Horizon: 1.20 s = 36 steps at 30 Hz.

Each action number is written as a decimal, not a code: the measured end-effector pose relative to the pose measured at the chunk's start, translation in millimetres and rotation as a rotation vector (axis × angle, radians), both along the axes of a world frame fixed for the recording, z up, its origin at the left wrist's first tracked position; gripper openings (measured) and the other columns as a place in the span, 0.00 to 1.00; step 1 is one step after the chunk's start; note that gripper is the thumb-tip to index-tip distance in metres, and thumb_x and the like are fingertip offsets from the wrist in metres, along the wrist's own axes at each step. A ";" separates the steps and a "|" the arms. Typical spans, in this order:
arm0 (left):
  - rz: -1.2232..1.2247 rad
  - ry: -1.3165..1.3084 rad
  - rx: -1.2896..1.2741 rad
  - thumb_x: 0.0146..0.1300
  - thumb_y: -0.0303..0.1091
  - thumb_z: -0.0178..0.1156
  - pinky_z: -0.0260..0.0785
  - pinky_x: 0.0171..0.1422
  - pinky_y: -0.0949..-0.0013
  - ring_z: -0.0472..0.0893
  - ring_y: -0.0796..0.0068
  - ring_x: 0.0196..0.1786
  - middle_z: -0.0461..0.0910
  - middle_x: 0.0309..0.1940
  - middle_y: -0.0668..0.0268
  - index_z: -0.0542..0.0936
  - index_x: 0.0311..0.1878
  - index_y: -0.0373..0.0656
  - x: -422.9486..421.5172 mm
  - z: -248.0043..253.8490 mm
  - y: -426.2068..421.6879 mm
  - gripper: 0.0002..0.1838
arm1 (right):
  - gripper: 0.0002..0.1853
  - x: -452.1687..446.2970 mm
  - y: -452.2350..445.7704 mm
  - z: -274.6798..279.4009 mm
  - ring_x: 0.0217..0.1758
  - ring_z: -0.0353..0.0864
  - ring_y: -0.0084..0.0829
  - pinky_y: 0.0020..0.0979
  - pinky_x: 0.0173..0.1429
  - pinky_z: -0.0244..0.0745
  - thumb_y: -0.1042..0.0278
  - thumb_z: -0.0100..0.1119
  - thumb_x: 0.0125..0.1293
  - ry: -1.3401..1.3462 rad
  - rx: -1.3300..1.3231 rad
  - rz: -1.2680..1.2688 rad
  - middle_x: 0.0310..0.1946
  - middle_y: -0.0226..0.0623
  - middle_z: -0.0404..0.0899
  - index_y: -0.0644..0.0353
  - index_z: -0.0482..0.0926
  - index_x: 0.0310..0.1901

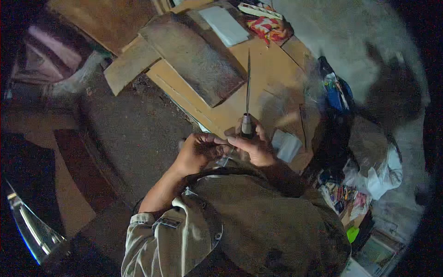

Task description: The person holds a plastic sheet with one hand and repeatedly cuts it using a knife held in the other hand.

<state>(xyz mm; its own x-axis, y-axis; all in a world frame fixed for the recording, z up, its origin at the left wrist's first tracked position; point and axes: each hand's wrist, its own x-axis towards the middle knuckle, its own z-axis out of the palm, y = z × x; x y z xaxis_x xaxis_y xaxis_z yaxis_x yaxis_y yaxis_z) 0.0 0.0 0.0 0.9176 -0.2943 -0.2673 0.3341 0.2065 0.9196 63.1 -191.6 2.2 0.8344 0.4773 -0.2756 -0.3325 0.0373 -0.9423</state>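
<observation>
My right hand [254,145] is wrapped round the dark handle of a pointed tool [248,87]. Its long thin blade points away from me, and a metal collar joins it to the handle. Close beside it, my left hand [200,152] has its fingers curled, and its fingertips meet my right thumb. What lies between the fingertips, if anything, is too small to make out. Both hands are just in front of my body, over the near edge of a tan board [267,78].
A worn brown panel [198,60] lies on the board, with a white packet [224,25] and a red and white cloth [267,30] beyond. A small clear packet [287,145] is right of my hands. Plastic bags [385,175] and a blue item [337,92] stand farther right.
</observation>
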 end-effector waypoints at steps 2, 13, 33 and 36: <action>0.099 -0.007 -0.191 0.58 0.18 0.57 0.71 0.53 0.71 0.79 0.76 0.45 0.81 0.40 0.61 0.77 0.45 0.32 -2.6 5.0 7.7 0.11 | 0.17 -3.9 9.5 0.4 0.34 0.76 0.24 0.28 0.40 0.71 0.74 0.68 0.51 0.133 0.040 -0.059 0.29 0.29 0.75 0.57 0.69 0.38; -0.062 0.075 0.170 0.61 0.31 0.62 0.72 0.48 0.69 0.79 0.73 0.43 0.82 0.39 0.60 0.78 0.44 0.32 22.4 -10.5 -27.1 0.13 | 0.21 8.5 -38.8 -17.5 0.29 0.73 0.22 0.27 0.33 0.68 0.70 0.70 0.49 0.065 -0.037 -0.218 0.28 0.28 0.73 0.57 0.68 0.41; 0.089 0.057 0.290 0.59 0.35 0.63 0.71 0.45 0.69 0.80 0.72 0.38 0.82 0.38 0.56 0.78 0.46 0.29 11.6 -31.1 0.3 0.18 | 0.12 70.0 -85.4 -12.4 0.26 0.71 0.23 0.27 0.32 0.65 0.71 0.66 0.52 -0.089 -0.148 -0.352 0.27 0.28 0.73 0.57 0.72 0.36; 0.106 0.081 0.187 0.59 0.34 0.62 0.71 0.44 0.69 0.80 0.73 0.38 0.81 0.38 0.56 0.77 0.47 0.30 10.5 -36.9 3.0 0.18 | 0.13 75.6 -97.2 -13.4 0.26 0.70 0.20 0.25 0.32 0.65 0.68 0.66 0.52 -0.176 -0.101 -0.435 0.26 0.26 0.73 0.55 0.73 0.37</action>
